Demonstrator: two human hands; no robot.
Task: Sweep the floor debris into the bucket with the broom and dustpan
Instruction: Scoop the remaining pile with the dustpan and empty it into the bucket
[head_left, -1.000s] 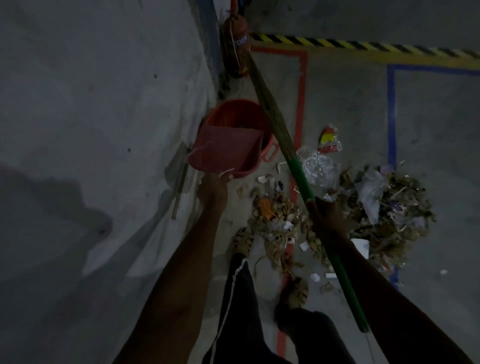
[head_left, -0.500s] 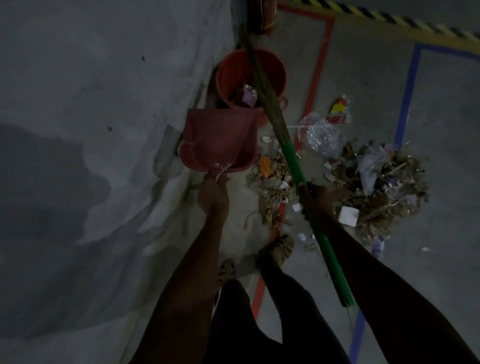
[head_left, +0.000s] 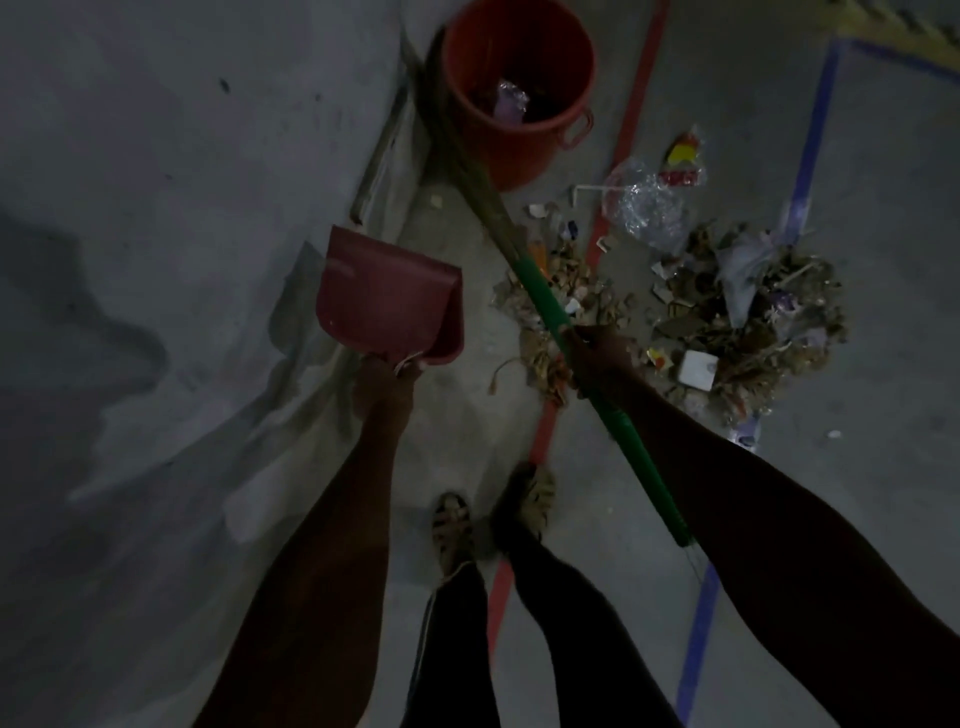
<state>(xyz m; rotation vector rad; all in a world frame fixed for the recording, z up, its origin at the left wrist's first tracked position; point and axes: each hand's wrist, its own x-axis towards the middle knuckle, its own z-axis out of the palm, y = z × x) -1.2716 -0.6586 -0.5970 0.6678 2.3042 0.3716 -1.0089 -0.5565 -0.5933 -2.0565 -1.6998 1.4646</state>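
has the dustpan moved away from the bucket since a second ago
Yes. The dustpan, held by the left hand, was tipped over the bucket rim; now it sits clear of the bucket, back toward the person and nearer the wall.

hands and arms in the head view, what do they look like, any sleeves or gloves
Both arms are bare to the frame's lower edge: no sleeves show. The left hand and right hand wear no gloves. The light is too dim to tell any rings, watch or markings.
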